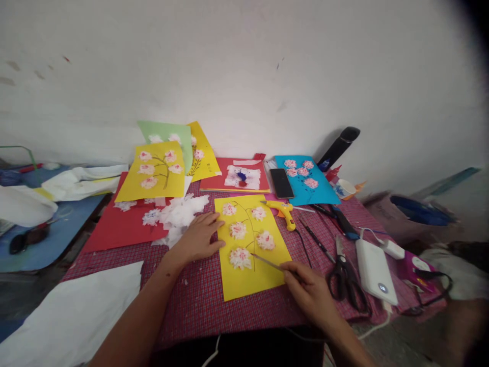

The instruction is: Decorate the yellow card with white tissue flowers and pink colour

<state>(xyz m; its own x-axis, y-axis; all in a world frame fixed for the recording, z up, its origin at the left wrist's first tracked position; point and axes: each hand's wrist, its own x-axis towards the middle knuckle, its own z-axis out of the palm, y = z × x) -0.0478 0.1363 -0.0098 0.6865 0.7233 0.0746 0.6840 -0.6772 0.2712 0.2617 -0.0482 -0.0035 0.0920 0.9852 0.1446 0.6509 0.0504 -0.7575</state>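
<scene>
A yellow sheet (263, 278) with a drawn branch and several pink-white tissue flowers lies on the red checked cloth in front of me. My left hand (200, 237) rests flat on the sheet's left edge, fingers stretched out. My right hand (309, 290) pinches a thin brush or stick (267, 262), whose tip touches the sheet by the lowest flower (240, 258).
A yellow glue gun (282, 210), black scissors (346, 278), a white power bank (375, 271), a phone (281, 182) and pens lie to the right. Finished flower sheets in yellow (155, 171), blue (305, 181) and red (237, 178) sit behind. White tissue (181, 211) lies left.
</scene>
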